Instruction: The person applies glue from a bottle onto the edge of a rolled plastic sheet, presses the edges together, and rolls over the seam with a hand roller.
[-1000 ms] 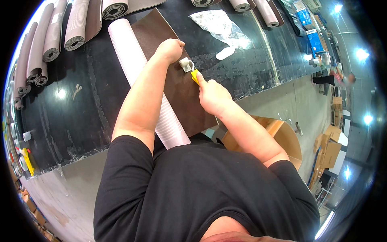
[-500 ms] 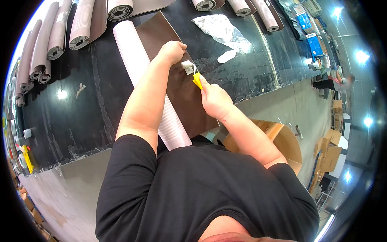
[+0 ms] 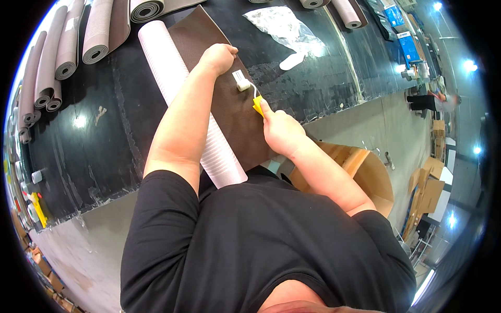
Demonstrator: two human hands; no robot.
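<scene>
A partly unrolled brown mat [image 3: 229, 112] lies across the near part of the black table, its pale ribbed roll [image 3: 211, 141] along the left side. My left hand [image 3: 218, 58] is closed at the mat's far right edge; what its fingers hold, if anything, is hidden. In my right hand [image 3: 282, 130] is a small paint roller with a yellow handle [image 3: 258, 106] and a white head [image 3: 243, 85]. The head touches the mat's dark face just below a small white label [image 3: 238, 75].
More rolled mats [image 3: 96, 36] line the table's far and left sides. A crumpled clear plastic bag [image 3: 284, 31] and a white piece [image 3: 292, 61] lie right of the mat. A large cardboard container [image 3: 373, 177] stands by my right arm. Another person [image 3: 433, 101] is far right.
The roller head has shifted slightly toward me on the mat, and the white label above it now shows. My left hand stays at the mat's edge. The whole view has shifted a little.
</scene>
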